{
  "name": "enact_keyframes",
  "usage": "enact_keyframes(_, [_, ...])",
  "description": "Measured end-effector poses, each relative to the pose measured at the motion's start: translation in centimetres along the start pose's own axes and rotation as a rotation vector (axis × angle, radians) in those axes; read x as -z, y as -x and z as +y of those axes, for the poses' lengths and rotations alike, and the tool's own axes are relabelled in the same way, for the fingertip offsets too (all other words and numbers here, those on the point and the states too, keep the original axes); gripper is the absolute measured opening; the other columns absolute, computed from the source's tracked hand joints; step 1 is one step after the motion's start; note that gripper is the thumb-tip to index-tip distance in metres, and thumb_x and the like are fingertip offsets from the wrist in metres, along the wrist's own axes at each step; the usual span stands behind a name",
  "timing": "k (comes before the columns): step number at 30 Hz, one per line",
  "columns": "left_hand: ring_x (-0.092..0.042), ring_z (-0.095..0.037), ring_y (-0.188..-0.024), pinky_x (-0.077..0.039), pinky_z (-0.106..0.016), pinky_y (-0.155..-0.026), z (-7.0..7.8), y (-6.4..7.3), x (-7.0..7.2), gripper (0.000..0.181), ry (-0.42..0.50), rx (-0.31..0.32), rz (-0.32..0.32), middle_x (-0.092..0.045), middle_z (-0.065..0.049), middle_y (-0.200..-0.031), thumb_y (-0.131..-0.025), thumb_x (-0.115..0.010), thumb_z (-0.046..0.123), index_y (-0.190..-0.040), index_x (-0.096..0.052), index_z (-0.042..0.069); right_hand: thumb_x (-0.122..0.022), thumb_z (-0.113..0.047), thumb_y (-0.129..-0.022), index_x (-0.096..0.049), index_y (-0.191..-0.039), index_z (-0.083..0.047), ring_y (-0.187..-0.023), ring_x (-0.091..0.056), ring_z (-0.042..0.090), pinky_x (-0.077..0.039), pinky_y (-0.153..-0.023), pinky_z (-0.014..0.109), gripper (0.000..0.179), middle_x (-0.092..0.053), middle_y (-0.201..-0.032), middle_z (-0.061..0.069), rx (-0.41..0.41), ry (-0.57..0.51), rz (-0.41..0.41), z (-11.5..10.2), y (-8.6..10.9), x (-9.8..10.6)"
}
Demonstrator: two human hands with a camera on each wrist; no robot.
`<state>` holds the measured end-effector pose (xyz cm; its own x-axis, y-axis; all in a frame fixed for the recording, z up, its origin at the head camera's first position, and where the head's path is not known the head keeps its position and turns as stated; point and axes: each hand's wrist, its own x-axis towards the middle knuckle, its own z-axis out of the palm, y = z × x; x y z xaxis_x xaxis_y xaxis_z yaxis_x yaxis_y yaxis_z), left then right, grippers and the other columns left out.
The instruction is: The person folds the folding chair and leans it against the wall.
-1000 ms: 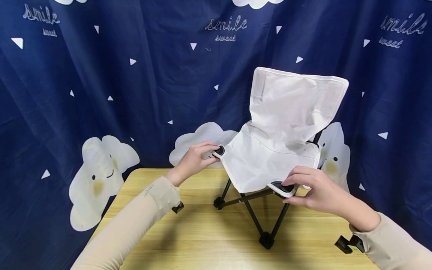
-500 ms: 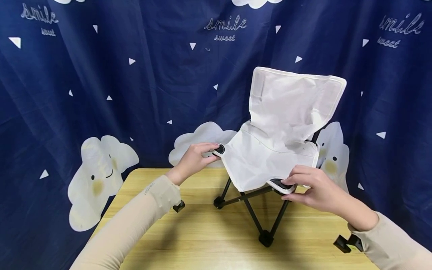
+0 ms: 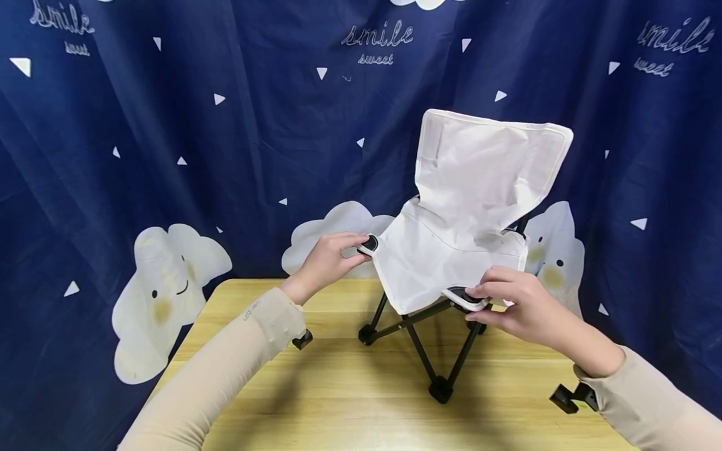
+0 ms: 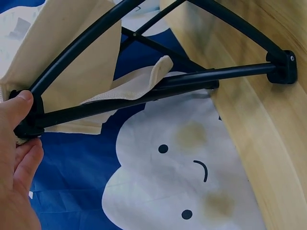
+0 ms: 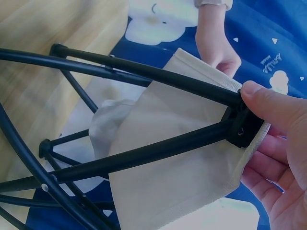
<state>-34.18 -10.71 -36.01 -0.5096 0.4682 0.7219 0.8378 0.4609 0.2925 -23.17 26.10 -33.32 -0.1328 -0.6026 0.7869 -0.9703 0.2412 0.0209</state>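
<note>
While the chair [image 3: 465,216] stands on the table [image 3: 316,401], right of middle in the head view, each hand pinches one front corner of its seat [image 3: 431,260]: the left hand [image 3: 327,263] is clamped on the corner with one black patch [image 3: 371,242], the right hand [image 3: 527,307] on the nearer corner. Both wrist views show a thumb against a black joint [image 5: 247,124] under the cloth [image 5: 192,112], which looks a sound hold, since a pull there should load the frame [image 4: 81,112] rather than the stitching. Even force from both sides seems best, so that nothing twists; the nearer corner appears lower (perspective may explain some of that), so I would judge level by the feet [image 3: 441,391]. Fingers belong well away from the crossing tubes [image 3: 421,351], which could nip. Whether every foot bears on the wood I cannot tell, so a light press on each corner would be a sensible check
</note>
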Motion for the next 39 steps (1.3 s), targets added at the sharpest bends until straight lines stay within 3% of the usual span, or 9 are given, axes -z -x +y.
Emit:
enact_keyframes(14, [-0.078,-0.036,-0.116,-0.064,-0.044,-0.102,0.7,-0.3,0.0,0.039,-0.022,-0.043,0.023,-0.08,-0.021,-0.121,-0.085,-0.091,0.005,-0.12,-0.079,-0.007,-0.07,-0.048,-0.104,-0.082,-0.098,-0.004,-0.071,-0.056,0.006,-0.045,-0.057,0.014,0.046,-0.07,-0.085,0.0,-0.063,0.079,0.008,0.0,-0.1,-0.1])
enact_keyframes(39, [-0.079,-0.036,-0.114,-0.065,-0.045,-0.101,1.4,-0.7,0.0,0.038,-0.046,-0.105,0.069,-0.08,-0.023,-0.119,-0.085,-0.092,0.005,-0.118,-0.08,-0.007,-0.069,-0.045,-0.106,-0.082,-0.101,-0.005,-0.071,-0.057,0.011,-0.047,-0.061,0.02,0.043,-0.071,-0.086,-0.001,-0.033,0.078,0.026,0.1,-1.2,-0.2])
